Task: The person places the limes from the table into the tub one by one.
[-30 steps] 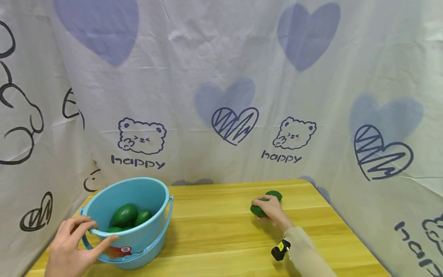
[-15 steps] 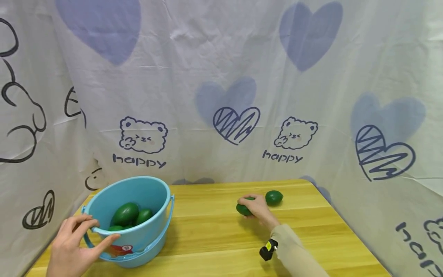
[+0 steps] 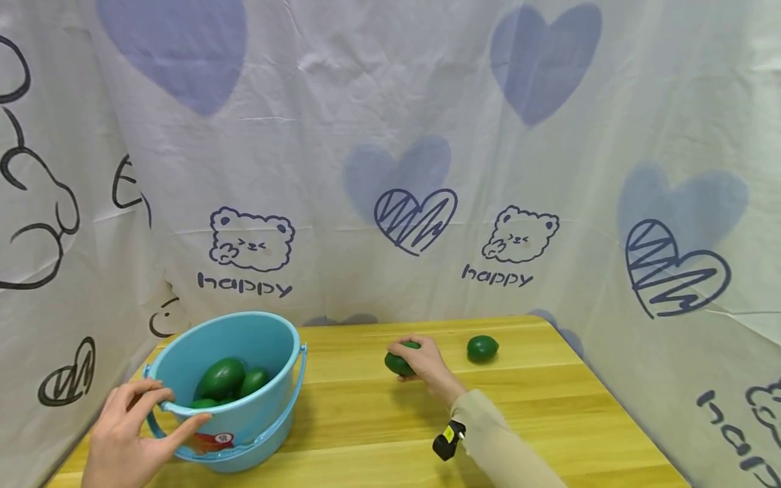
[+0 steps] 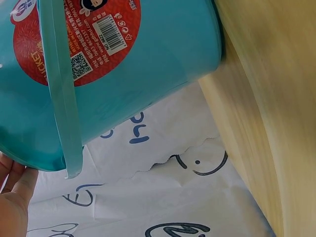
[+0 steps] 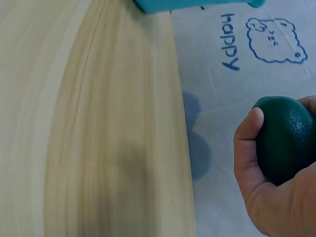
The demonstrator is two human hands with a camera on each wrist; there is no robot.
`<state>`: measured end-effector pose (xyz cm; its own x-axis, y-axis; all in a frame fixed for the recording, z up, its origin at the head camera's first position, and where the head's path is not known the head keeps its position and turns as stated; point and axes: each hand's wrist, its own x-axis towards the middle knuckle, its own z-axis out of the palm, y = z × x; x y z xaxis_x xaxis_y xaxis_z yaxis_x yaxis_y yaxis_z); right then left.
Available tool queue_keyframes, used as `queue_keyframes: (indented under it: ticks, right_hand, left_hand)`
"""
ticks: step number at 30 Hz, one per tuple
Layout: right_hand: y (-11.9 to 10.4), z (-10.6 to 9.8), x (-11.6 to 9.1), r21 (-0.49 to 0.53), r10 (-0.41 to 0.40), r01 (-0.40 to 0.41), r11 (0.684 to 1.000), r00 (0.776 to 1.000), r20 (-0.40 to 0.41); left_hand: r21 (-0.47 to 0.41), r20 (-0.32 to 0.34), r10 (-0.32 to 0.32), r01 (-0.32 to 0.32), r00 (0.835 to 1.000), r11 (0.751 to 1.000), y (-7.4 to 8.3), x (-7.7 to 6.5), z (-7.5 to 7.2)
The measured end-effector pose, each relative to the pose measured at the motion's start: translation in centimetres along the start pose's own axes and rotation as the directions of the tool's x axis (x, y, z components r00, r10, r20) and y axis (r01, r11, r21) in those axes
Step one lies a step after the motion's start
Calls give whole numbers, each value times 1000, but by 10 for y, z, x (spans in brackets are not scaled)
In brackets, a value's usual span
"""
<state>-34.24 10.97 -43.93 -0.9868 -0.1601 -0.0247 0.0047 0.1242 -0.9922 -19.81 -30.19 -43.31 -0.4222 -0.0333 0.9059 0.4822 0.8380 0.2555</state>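
Note:
My right hand (image 3: 427, 366) grips a dark green lime (image 3: 398, 363) above the middle of the table. In the right wrist view the thumb wraps one side of this smooth lime (image 5: 284, 140). A second lime (image 3: 483, 348) lies on the table to the right. At the left stands a light blue bucket (image 3: 256, 423) with several green fruits (image 3: 221, 379) inside, the lower ones partly hidden. My left hand (image 3: 125, 430) holds the bucket's near left rim, fingers at the edge and thumb along the outside. The left wrist view shows the bucket's red label (image 4: 94, 44).
The yellow wood-grain table (image 3: 366, 420) ends at a white cloth (image 3: 342, 285) printed with hearts and bears, which hangs behind and on both sides. The bucket's handle (image 3: 299, 379) hangs down around its outside. A black device (image 3: 448, 440) is strapped at the right wrist.
My right hand has carried its lime leftward from beside the other lime, towards the bucket. The left hand and the bucket stay where they were.

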Motion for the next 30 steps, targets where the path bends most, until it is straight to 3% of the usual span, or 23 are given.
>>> queue_keyframes:
  ticks: [8, 30]
  right_hand:
    - [-1, 19, 2, 30, -25, 23, 999, 998, 60]
    - [-47, 79, -8, 153, -109, 84, 985, 981, 162]
  left_hand:
    - [-10, 15, -12, 12, 1000, 1000, 0, 0, -1]
    - [-10, 0, -23, 23, 1000, 1000, 1, -1, 0]
